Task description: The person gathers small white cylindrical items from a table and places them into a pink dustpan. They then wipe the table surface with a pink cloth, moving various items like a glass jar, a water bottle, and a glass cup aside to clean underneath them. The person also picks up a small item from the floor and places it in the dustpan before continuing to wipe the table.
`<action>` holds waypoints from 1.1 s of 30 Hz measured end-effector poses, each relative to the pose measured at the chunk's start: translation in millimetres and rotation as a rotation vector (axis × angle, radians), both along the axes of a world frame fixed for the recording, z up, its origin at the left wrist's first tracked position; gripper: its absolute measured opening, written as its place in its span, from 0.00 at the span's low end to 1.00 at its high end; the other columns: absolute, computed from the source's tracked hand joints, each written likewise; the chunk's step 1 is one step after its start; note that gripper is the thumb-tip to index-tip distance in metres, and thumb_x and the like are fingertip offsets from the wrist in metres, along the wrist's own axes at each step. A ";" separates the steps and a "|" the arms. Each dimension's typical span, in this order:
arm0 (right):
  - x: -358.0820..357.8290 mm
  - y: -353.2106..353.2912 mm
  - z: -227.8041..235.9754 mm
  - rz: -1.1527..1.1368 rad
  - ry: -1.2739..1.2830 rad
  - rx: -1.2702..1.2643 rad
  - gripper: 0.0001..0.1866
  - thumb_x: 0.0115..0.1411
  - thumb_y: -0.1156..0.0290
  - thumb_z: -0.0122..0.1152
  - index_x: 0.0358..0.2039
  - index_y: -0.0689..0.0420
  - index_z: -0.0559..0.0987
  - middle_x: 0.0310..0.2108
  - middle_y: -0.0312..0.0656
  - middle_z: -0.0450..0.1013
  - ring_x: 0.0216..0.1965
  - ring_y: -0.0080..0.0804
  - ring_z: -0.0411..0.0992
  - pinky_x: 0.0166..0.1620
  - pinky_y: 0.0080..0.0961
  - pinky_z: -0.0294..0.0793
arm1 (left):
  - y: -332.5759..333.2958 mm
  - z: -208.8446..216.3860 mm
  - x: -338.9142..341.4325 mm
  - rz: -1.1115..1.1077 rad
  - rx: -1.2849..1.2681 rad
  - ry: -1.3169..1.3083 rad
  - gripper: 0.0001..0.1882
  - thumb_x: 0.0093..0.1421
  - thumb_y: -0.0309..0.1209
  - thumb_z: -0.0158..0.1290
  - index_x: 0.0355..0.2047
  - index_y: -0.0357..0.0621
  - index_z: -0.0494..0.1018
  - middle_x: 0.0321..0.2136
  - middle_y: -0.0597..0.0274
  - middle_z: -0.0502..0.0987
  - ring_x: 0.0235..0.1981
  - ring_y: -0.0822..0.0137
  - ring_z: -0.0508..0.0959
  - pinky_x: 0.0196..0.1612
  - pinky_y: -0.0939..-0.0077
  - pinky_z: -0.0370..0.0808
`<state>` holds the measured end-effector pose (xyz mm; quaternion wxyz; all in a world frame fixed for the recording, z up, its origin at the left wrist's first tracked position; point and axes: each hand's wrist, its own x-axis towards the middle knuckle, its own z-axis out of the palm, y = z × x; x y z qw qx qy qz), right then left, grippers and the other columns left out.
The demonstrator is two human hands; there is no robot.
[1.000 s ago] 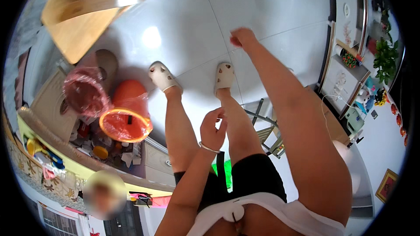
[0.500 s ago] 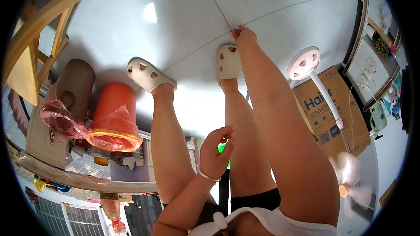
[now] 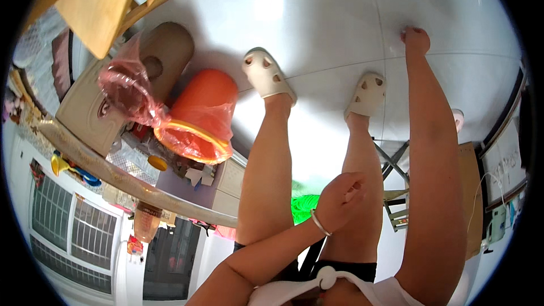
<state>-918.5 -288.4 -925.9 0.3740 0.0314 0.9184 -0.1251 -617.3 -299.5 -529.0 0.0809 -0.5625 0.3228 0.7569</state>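
My right arm stretches forward, and my right hand (image 3: pixel 417 39) is down at the pale tiled floor (image 3: pixel 334 28), its fingers pinched together. Whatever lies between those fingertips is too small to make out. Over my right leg, my left hand (image 3: pixel 342 192) is held with its fingers curled inward and a white bracelet (image 3: pixel 321 222) at the wrist. A pale spot shows among its fingers, but I cannot tell what it is. Beige clogs with cut-out holes are on my feet: the left clog (image 3: pixel 267 76) and the right clog (image 3: pixel 366 95).
An orange-red bin (image 3: pixel 207 99) with a pink plastic bag (image 3: pixel 127 93) stands to my left, beside a brown cylindrical container (image 3: pixel 167 51). Farther left is a wooden chair (image 3: pixel 102 11). A cardboard box (image 3: pixel 469 192) stands at the right. Something bright green (image 3: pixel 304 207) shows behind my legs.
The view has swung to the right. My right hand has moved from beside the right clog to farther forward and right, where a small pale bit lay on the floor. My left hand has curled more.
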 end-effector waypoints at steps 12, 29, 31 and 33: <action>135.0 19.8 158.2 -0.357 -0.514 -0.276 0.06 0.56 0.75 0.56 0.31 0.64 0.72 0.25 0.42 0.71 0.26 0.29 0.73 0.29 0.23 0.78 | 19.4 -27.2 30.2 0.116 -0.073 -0.094 0.14 0.56 0.24 0.53 0.44 0.37 0.72 0.35 0.56 0.76 0.34 0.67 0.76 0.39 0.76 0.73; 296.1 -234.8 442.2 0.394 -0.683 -0.285 0.06 0.57 0.75 0.59 0.35 0.58 0.74 0.28 0.39 0.74 0.27 0.25 0.73 0.30 0.20 0.73 | -94.3 130.1 326.3 0.366 -1.068 -1.036 0.27 0.53 0.29 0.56 0.53 0.34 0.66 0.53 0.40 0.67 0.54 0.43 0.66 0.58 0.56 0.62; 343.2 -262.3 464.5 0.482 -0.762 -0.338 0.05 0.57 0.76 0.59 0.35 0.58 0.74 0.28 0.38 0.73 0.27 0.25 0.73 0.30 0.20 0.73 | -108.7 137.8 389.2 0.476 -1.087 -1.278 0.30 0.52 0.29 0.56 0.55 0.31 0.63 0.56 0.35 0.62 0.56 0.39 0.63 0.59 0.53 0.60; 378.6 -293.1 482.4 0.554 -0.822 -0.420 0.05 0.57 0.76 0.59 0.34 0.58 0.74 0.28 0.38 0.73 0.27 0.24 0.73 0.30 0.19 0.73 | -133.5 129.5 435.8 0.589 -1.029 -1.433 0.31 0.52 0.30 0.57 0.56 0.31 0.62 0.59 0.33 0.58 0.59 0.39 0.60 0.60 0.53 0.57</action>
